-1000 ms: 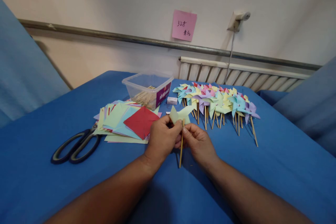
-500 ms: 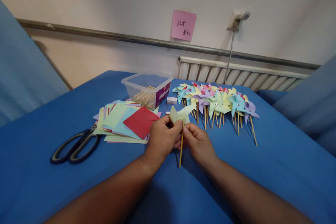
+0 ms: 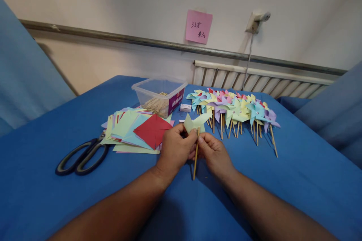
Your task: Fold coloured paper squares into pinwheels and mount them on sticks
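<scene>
A pale green paper pinwheel [image 3: 198,121] is held between my two hands, just above the blue cloth. Its thin wooden stick [image 3: 195,162] points down towards me and leans slightly. My left hand [image 3: 178,143] pinches the paper and the stick's upper end from the left. From the right, the thumb and fingers of my right hand [image 3: 213,152] close on the same spot. The fingertips behind the paper are partly hidden. Left of my left hand lies a pile of coloured paper squares [image 3: 127,130], with a red square [image 3: 152,131] on top.
Large scissors [image 3: 82,156] lie at the left, blades under the paper. Behind the pile stands a clear plastic tub [image 3: 152,86] of wooden sticks, with a small white box [image 3: 185,108] beside it. Several finished pinwheels [image 3: 234,109] lie at the right back. Everything rests on a blue-covered table [image 3: 296,192].
Both hands keep their hold on the pinwheel and its stick, almost still. The whole view has shifted very slightly.
</scene>
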The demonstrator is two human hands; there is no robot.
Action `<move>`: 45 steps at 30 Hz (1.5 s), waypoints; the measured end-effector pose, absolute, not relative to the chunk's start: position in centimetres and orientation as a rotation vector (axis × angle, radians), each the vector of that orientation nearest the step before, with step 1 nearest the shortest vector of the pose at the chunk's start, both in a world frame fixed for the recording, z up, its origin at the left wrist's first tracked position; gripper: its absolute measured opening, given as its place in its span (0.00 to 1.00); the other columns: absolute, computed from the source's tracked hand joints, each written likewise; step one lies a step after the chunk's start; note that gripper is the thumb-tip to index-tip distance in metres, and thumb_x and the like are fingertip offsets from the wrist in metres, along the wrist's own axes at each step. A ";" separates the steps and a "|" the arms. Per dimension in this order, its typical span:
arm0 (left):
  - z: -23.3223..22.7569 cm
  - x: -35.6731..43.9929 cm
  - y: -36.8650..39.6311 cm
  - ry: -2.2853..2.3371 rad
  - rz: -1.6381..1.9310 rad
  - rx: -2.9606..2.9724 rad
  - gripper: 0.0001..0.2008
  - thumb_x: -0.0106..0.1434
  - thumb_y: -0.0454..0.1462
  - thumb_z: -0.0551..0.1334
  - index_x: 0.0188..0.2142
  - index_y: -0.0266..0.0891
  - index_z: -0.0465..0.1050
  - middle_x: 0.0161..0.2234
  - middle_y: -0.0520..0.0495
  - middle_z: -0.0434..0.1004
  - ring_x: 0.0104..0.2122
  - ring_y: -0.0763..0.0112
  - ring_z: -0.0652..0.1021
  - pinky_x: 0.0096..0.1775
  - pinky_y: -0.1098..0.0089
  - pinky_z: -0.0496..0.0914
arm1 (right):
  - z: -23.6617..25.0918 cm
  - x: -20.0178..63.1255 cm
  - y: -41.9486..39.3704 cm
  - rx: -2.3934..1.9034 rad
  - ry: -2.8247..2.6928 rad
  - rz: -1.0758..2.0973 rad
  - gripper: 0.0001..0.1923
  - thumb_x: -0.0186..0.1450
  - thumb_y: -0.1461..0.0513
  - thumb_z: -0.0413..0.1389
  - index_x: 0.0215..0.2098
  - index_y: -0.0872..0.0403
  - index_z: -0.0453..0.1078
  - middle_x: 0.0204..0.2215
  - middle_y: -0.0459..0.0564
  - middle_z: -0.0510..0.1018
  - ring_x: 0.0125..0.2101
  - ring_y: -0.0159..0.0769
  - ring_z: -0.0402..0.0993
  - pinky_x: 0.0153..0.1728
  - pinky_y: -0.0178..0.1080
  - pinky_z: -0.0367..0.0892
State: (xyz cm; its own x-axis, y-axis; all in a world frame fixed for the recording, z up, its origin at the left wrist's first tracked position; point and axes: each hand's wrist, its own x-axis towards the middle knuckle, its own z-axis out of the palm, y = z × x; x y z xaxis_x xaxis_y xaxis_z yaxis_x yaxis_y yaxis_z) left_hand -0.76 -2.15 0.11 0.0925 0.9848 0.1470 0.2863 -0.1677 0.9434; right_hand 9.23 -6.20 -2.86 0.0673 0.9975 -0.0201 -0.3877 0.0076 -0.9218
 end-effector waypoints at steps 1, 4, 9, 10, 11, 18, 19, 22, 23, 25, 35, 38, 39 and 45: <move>0.1 -0.7 -2.2 1.289 1.119 1.580 0.12 0.54 0.43 0.61 0.22 0.37 0.68 0.18 0.53 0.67 0.19 0.75 0.67 0.21 0.74 0.60 | -2.8 9.2 -6.2 -0.952 -0.855 1.322 0.21 0.55 0.46 0.61 0.28 0.54 0.65 0.19 0.43 0.76 0.17 0.29 0.71 0.21 0.33 0.67; 0.1 -0.7 -2.3 1.283 1.126 1.572 0.11 0.55 0.42 0.61 0.22 0.38 0.68 0.18 0.54 0.68 0.19 0.75 0.67 0.21 0.74 0.61 | -2.6 9.2 -6.2 -0.956 -0.845 1.311 0.21 0.54 0.46 0.62 0.27 0.55 0.66 0.18 0.43 0.76 0.16 0.29 0.71 0.21 0.33 0.68; 0.0 -0.8 -2.1 1.292 1.134 1.595 0.11 0.55 0.42 0.61 0.22 0.38 0.68 0.18 0.54 0.68 0.19 0.75 0.67 0.21 0.73 0.60 | -2.6 9.3 -6.2 -0.958 -0.861 1.314 0.21 0.54 0.46 0.62 0.27 0.54 0.66 0.18 0.43 0.75 0.17 0.30 0.72 0.22 0.34 0.69; 0.0 -0.8 -2.1 1.292 1.133 1.599 0.11 0.55 0.42 0.61 0.22 0.38 0.68 0.18 0.54 0.68 0.19 0.75 0.67 0.21 0.73 0.60 | -2.7 9.3 -6.2 -0.958 -0.864 1.313 0.21 0.54 0.46 0.62 0.27 0.55 0.66 0.18 0.43 0.75 0.17 0.30 0.72 0.21 0.34 0.69; 0.0 -0.8 -2.1 1.293 1.133 1.603 0.11 0.55 0.42 0.61 0.22 0.38 0.68 0.18 0.54 0.68 0.19 0.75 0.67 0.21 0.73 0.60 | -2.7 9.3 -6.2 -0.959 -0.865 1.310 0.21 0.54 0.46 0.62 0.27 0.55 0.66 0.18 0.43 0.76 0.17 0.30 0.72 0.22 0.34 0.69; 0.1 -0.7 -2.3 1.316 1.139 1.624 0.11 0.55 0.42 0.61 0.22 0.38 0.68 0.18 0.53 0.68 0.19 0.74 0.68 0.22 0.73 0.61 | -2.8 9.3 -6.2 -0.974 -0.859 1.285 0.21 0.54 0.47 0.63 0.27 0.55 0.66 0.19 0.44 0.76 0.18 0.30 0.72 0.21 0.32 0.67; 0.1 -0.7 -2.3 1.319 1.141 1.632 0.11 0.55 0.42 0.61 0.22 0.38 0.68 0.18 0.53 0.68 0.19 0.74 0.68 0.22 0.73 0.61 | -2.8 9.3 -6.2 -0.976 -0.858 1.282 0.21 0.54 0.47 0.63 0.27 0.55 0.67 0.19 0.44 0.76 0.17 0.30 0.72 0.21 0.32 0.66; 0.2 -0.8 -2.3 1.326 1.149 1.654 0.11 0.55 0.42 0.61 0.22 0.38 0.68 0.18 0.53 0.68 0.20 0.74 0.68 0.23 0.73 0.61 | -2.7 9.3 -6.2 -0.984 -0.862 1.276 0.21 0.54 0.47 0.63 0.27 0.55 0.67 0.19 0.44 0.76 0.17 0.30 0.73 0.20 0.31 0.65; 0.2 -0.8 -2.3 1.328 1.151 1.660 0.11 0.56 0.42 0.61 0.22 0.38 0.68 0.18 0.53 0.69 0.20 0.74 0.68 0.23 0.73 0.61 | -2.7 9.3 -6.2 -0.986 -0.866 1.277 0.20 0.55 0.47 0.63 0.27 0.55 0.67 0.19 0.44 0.76 0.17 0.30 0.73 0.19 0.31 0.65; 0.3 -0.8 -2.3 1.330 1.153 1.668 0.11 0.56 0.42 0.61 0.22 0.38 0.69 0.19 0.53 0.69 0.20 0.74 0.68 0.23 0.73 0.61 | -2.8 9.4 -6.2 -0.987 -0.872 1.281 0.20 0.55 0.47 0.63 0.28 0.55 0.67 0.19 0.44 0.76 0.17 0.30 0.73 0.20 0.32 0.66; 0.2 -0.9 -2.2 1.327 1.159 1.670 0.11 0.55 0.42 0.61 0.22 0.38 0.69 0.19 0.53 0.70 0.20 0.75 0.68 0.23 0.73 0.61 | -2.9 9.4 -6.2 -0.980 -0.872 1.280 0.20 0.55 0.48 0.63 0.28 0.55 0.67 0.19 0.44 0.76 0.17 0.30 0.72 0.20 0.32 0.66; 0.3 -0.8 -2.2 1.322 1.168 1.689 0.10 0.55 0.41 0.61 0.22 0.38 0.69 0.19 0.54 0.69 0.20 0.75 0.68 0.24 0.73 0.61 | -2.9 9.4 -6.2 -0.986 -0.878 1.272 0.20 0.55 0.48 0.63 0.28 0.55 0.67 0.19 0.44 0.77 0.17 0.30 0.72 0.20 0.32 0.66; 0.3 -0.8 -2.3 1.317 1.172 1.695 0.10 0.55 0.41 0.61 0.22 0.38 0.69 0.19 0.54 0.69 0.20 0.75 0.68 0.24 0.73 0.61 | -2.8 9.4 -6.2 -0.989 -0.879 1.268 0.20 0.55 0.48 0.63 0.28 0.55 0.67 0.18 0.44 0.76 0.17 0.30 0.72 0.20 0.32 0.66; 0.1 -0.9 -2.3 1.312 1.176 1.716 0.10 0.55 0.41 0.61 0.22 0.38 0.69 0.18 0.54 0.69 0.20 0.74 0.68 0.23 0.73 0.60 | -2.7 9.4 -6.2 -0.993 -0.875 1.249 0.20 0.55 0.48 0.63 0.28 0.56 0.67 0.18 0.44 0.76 0.17 0.30 0.73 0.20 0.31 0.65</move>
State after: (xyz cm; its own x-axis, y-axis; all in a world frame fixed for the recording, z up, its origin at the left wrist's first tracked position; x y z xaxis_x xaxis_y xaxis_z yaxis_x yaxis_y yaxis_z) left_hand -0.90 -2.30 0.07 0.0886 0.9626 0.2562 0.3599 -0.2708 0.8928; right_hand 9.38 -6.22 -2.70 0.1246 0.9922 -0.0013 -0.3385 0.0413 -0.9400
